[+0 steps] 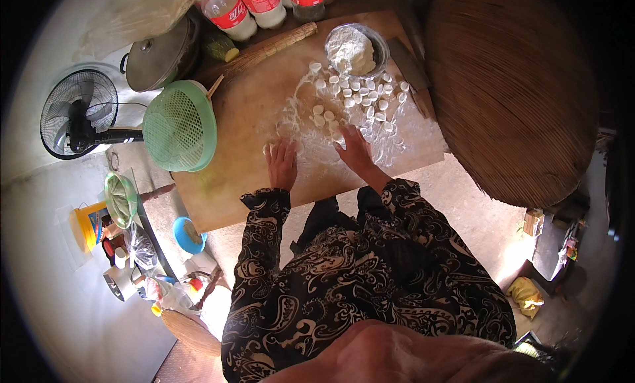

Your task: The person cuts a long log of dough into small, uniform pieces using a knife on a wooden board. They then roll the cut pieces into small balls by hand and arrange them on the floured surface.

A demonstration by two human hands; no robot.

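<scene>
My left hand (283,160) lies palm down on a floured wooden board (238,120), with pale dough (268,149) showing at both sides of its fingers; what is under the palm is hidden. To the right, my right hand (356,150) has its thumb and fingers spread beside a small dough piece (337,136) at the near end of a short cluster. Several more flour-dusted dough pieces (364,92) are scattered farther up the board. Behind them stands a clear bowl (382,45) heaped with white flour (349,50).
A cleaver-like dark blade (409,68) lies along the board's right edge, beside a large round woven lid (511,95). A straw brush (278,43) and several plastic bottles (260,8) are at the back. Left are a green colander (181,125), a lidded pot (158,55) and a fan (79,115).
</scene>
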